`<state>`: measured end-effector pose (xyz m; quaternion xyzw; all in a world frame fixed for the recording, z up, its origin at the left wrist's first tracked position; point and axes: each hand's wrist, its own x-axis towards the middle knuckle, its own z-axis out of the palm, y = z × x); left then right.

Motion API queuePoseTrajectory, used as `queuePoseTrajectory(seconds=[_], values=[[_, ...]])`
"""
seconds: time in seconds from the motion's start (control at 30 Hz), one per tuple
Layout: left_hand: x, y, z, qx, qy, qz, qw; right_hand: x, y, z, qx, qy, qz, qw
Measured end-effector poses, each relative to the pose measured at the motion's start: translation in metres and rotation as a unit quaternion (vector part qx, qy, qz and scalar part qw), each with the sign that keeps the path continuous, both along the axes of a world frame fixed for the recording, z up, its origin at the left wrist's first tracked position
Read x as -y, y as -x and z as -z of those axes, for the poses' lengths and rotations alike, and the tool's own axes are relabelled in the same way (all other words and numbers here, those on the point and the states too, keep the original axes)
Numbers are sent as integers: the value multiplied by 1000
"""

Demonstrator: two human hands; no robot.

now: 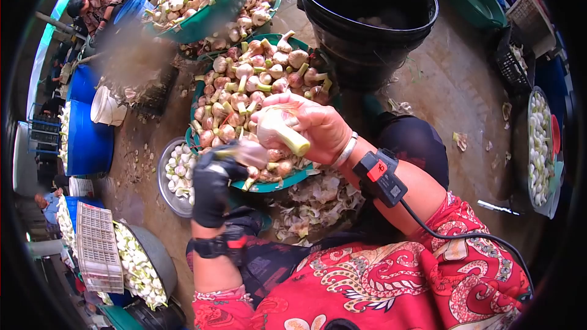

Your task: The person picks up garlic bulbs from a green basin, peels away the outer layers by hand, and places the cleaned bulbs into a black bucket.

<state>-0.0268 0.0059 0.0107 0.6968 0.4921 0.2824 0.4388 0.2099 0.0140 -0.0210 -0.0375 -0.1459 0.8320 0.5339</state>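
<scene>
Red shirt (367, 281) nearest, garlic bulb (273, 129) sat in my curled right hand (321, 125), stem (297, 143) jutting clear, left hand's (213, 186) blurred hold was unclear

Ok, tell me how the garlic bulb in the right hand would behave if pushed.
Being round with a thick stem, the garlic bulb would probably roll unevenly. Its papery skin might flake. The straight stem suggests stiffness.

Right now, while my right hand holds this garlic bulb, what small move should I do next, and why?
Probably bring your left hand to the garlic bulb and pull off some outer skin. Your right hand grips the bulb, the left is close by, though blurred, and a pile of papery skins lies in front of you.
</scene>
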Motion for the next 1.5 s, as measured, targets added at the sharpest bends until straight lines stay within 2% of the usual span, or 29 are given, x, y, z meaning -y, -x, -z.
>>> queuePoseTrajectory(seconds=[0.03, 0.1, 0.13, 0.17, 0.2, 0.23, 0.27, 0.3, 0.37, 0.43, 0.57, 0.6, 0.67, 0.7, 0.77, 0.8, 0.83, 0.93, 0.97, 1.03, 1.07, 1.13, 1.2, 1.27, 1.33, 1.37, 1.4, 1.43, 1.5], values=[[10, -6, 10, 39, 195, -22, 980, 3, -3, 0, -1, -3, -4, 1000], [27, -25, 23, 156, 288, -66, 942, 4, 0, -1, 143, 38, 74, 986], [27, -30, 23, 164, 262, -58, 949, 5, 3, -8, 191, 37, 79, 978], [26, -31, 21, 247, 251, -35, 935, 10, 3, -13, 234, 29, 77, 969], [18, -38, 6, 218, 193, 32, 956, 6, 6, -11, 249, 15, 80, 965], [9, -39, 1, 130, -71, 133, 980, 8, 11, -19, 255, 15, 63, 965], [10, -44, -2, 303, 127, 70, 942, 7, 16, -17, 301, -22, 77, 950], [11, -49, -2, 472, 307, 14, 826, 6, 19, -15, 347, -56, 101, 931], [12, -43, 4, 539, 317, 10, 780, 4, 24, -18, 363, -96, 103, 921], [9, -39, 9, 539, 300, 18, 787, 3, 26, -22, 456, -128, 100, 875], [14, -29, 17, 416, 219, -24, 882, -3, 32, -16, 473, -129, 99, 866], [17, -30, 18, 406, 158, -8, 900, -2, 36, -15, 474, -131, 96, 866], [17, -30, 11, 480, 238, -31, 844, -3, 43, -11, 495, -242, 156, 820], [19, -28, 7, 506, 259, -36, 822, -3, 46, -9, 495, -243, 154, 820], [15, -26, 18, 487, 230, -53, 841, -4, 52, -6, 509, -279, 220, 784], [12, -26, 23, 465, 200, -70, 860, -6, 54, -3, 584, -324, 312, 676], [11, -26, 28, 465, 197, -72, 860, -4, 55, -1, 582, -326, 311, 677], [11, -28, 33, 470, 156, -92, 864, 2, 59, -7, 652, -317, 353, 592], [11, -30, 33, 484, 154, -99, 856, 2, 60, -9, 651, -322, 348, 593], [10, -31, 33, 497, 162, -95, 847, 2, 62, -11, 680, -371, 418, 474], [10, -32, 32, 498, 159, -95, 847, 2, 64, -14, 682, -374, 435, 454], [10, -35, 30, 486, 124, -104, 859, 2, 62, -9, 689, -370, 440, 442], [11, -36, 27, 498, 139, -106, 849, 1, 60, -9, 698, -364, 444, 429], [11, -35, 27, 510, 158, -106, 839, 0, 58, -12, 702, -354, 434, 439], [13, -35, 28, 483, 145, -98, 858, -2, 59, -11, 707, -339, 431, 446], [13, -34, 30, 517, 194, -91, 829, -1, 57, -13, 716, -320, 426, 452], [14, -35, 35, 505, 199, -96, 834, -2, 56, -17, 711, -290, 422, 482], [15, -37, 31, 495, 209, -94, 838, -6, 51, -15, 708, -274, 433, 486], [18, -30, 10, 551, 297, -63, 778, -14, 39, -10, 736, -192, 391, 518]])
